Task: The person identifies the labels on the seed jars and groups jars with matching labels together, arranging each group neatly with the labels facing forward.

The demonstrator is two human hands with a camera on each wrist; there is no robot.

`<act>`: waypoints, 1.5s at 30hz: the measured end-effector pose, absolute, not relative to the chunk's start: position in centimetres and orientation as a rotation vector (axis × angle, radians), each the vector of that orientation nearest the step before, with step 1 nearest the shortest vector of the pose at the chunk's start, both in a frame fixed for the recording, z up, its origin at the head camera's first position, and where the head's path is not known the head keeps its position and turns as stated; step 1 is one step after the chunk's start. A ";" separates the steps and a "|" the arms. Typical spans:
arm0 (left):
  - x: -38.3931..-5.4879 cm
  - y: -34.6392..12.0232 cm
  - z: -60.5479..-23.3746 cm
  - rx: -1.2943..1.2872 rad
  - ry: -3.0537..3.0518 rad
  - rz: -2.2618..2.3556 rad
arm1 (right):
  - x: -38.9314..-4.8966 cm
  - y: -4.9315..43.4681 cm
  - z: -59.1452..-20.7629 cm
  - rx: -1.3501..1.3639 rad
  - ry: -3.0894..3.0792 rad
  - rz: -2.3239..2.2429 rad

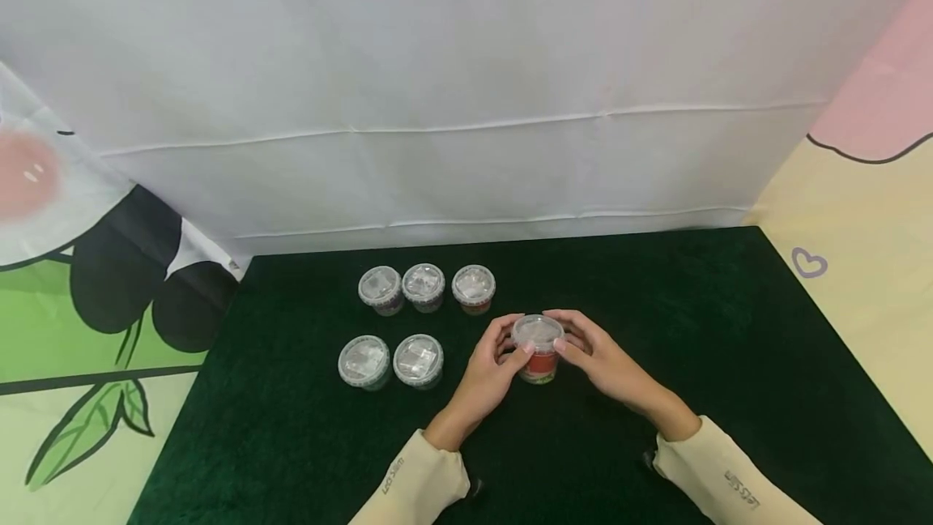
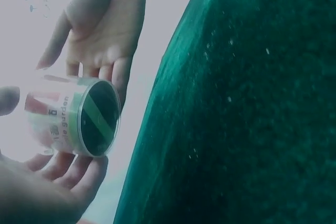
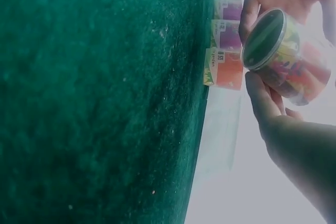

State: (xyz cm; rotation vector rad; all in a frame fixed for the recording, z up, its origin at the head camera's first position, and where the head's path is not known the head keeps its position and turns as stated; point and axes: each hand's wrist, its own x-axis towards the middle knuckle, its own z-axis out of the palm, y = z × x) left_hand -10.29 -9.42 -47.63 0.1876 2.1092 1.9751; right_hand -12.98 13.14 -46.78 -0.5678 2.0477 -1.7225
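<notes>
A clear plastic tub (image 1: pixel 538 340) with a clear lid and red contents is between both hands, right of the other tubs. On its left side my left hand (image 1: pixel 486 371) holds it, thumb at the front and fingers curling round behind. My right hand (image 1: pixel 607 359) grips the opposite side, its thumb near the lid's rim. In the left wrist view the tub (image 2: pixel 58 116) lies sideways in the picture, its printed label and round base showing. The right wrist view shows the tub's base (image 3: pixel 265 39) raised off the cloth. Some fingertips are hidden behind the tub.
Several similar lidded tubs stand on the dark green cloth (image 1: pixel 262 428) to the left: a back row including one tub (image 1: pixel 474 288) with reddish contents, and a front pair including another tub (image 1: pixel 419 360). A white fabric wall (image 1: pixel 452 177) rises behind the table.
</notes>
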 end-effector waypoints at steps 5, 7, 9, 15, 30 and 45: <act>-10.2 -9.3 -47.3 0.147 2.146 2.017 | -12.8 12.8 -46.5 -0.537 2.082 -1.712; -10.1 -9.1 -47.1 0.115 2.174 2.027 | -12.7 12.6 -46.5 -0.525 2.108 -1.698; -10.0 -9.0 -47.0 0.086 2.188 2.029 | -12.7 12.4 -46.4 -0.514 2.130 -1.684; -9.8 -9.1 -46.7 0.076 2.184 1.998 | -12.7 12.3 -46.5 -0.509 2.110 -1.695; -9.8 -9.5 -46.7 0.039 2.173 2.038 | -12.4 12.6 -46.0 -0.474 2.096 -1.710; -9.7 -9.2 -46.8 -0.004 2.175 2.037 | -12.5 11.9 -46.3 -0.451 2.112 -1.682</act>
